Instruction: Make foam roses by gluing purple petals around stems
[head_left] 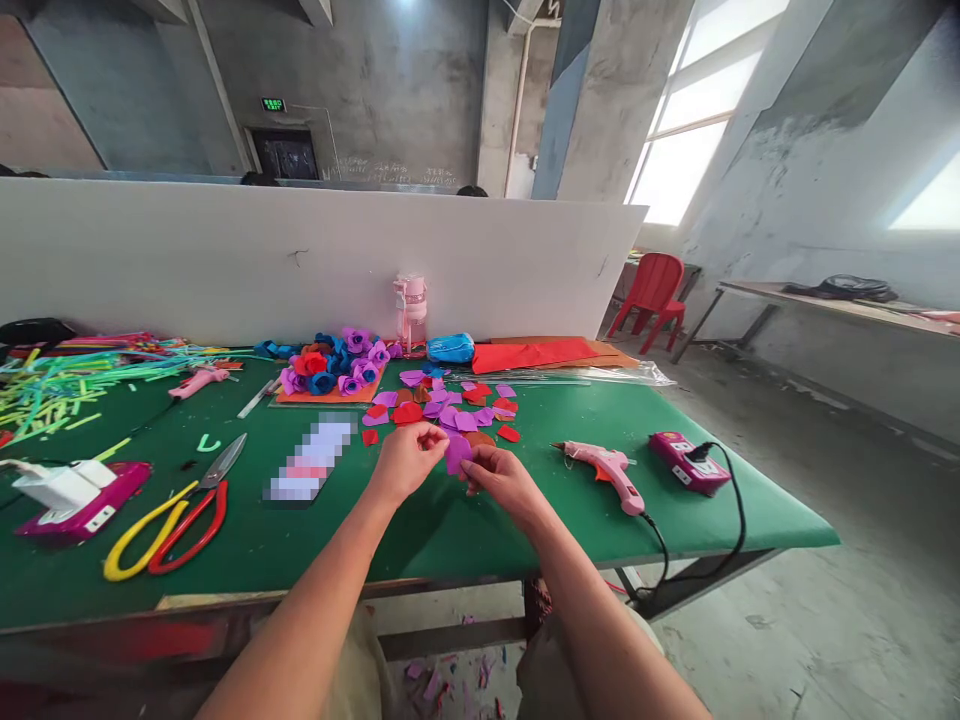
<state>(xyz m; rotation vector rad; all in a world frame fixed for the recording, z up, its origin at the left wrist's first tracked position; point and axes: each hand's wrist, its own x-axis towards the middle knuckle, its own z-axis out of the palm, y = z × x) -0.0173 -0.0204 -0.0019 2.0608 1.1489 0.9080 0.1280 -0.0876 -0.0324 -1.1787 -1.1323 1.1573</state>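
A purple petal-shaped piece (456, 453) is held up just above the near part of the green table. My right hand (496, 478) pinches its lower right edge between thumb and fingers. At its left edge my left hand (409, 458) is closed, thumb and forefinger pressed together on the rim. Just beyond my hands lies a spread of loose purple, red and brown petal pieces (465, 420). Farther back, several finished-looking purple, red and blue flowers (341, 358) sit in a heap on an orange sheet.
To the right lie a pink glue gun (611, 472) and a magenta power strip (688, 463) with a black cord. Large scissors (180, 510), another power strip (90, 500) and colourful sticks (67, 385) are left. A pink bottle (411, 312) stands before the white board (315, 250).
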